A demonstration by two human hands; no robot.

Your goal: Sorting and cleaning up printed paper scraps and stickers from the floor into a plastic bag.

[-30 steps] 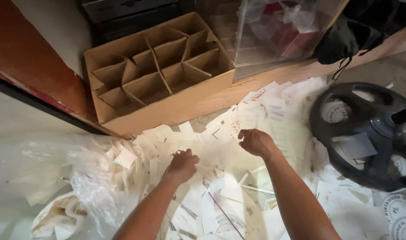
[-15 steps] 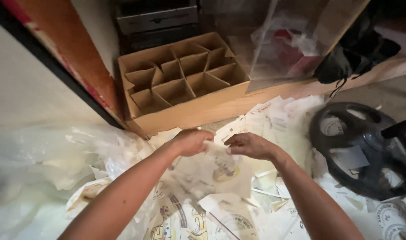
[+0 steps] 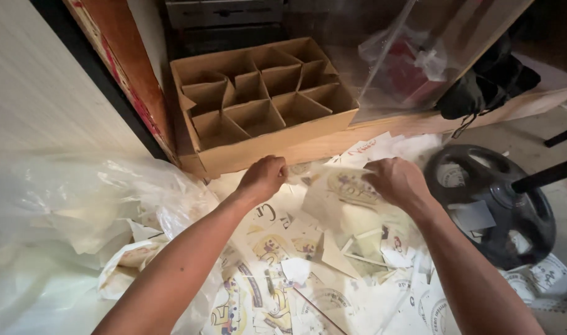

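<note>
Gripping: both hands hold one pale printed paper sheet with a round yellow emblem (image 3: 351,186) up between them, just in front of the near wall of the brown cardboard box with dividers (image 3: 258,105)
Left hand: the left hand (image 3: 263,178) is curled into a fist on the sheet's left edge; knuckles toward the box
Right hand: the right hand (image 3: 396,181) is closed over the sheet's right edge; fingers tucked out of sight under the paper
Step in hand: it looks like a single sheet being lifted and pulled taut clear of the heap; any further move, I'd judge, calls for an even hold at both edges so the thin paper does not tear
Underneath: a loose heap of printed paper scraps and cut labels (image 3: 296,273) covers the floor beneath both forearms
Left edge of the heap: crumpled clear plastic sheeting (image 3: 79,211) lies bunched against the pale wall
Right edge: a black round fan base (image 3: 500,205) sits on the scraps, close to the right wrist
In the way: the box stands just ahead of the knuckles; its cells look empty
</note>
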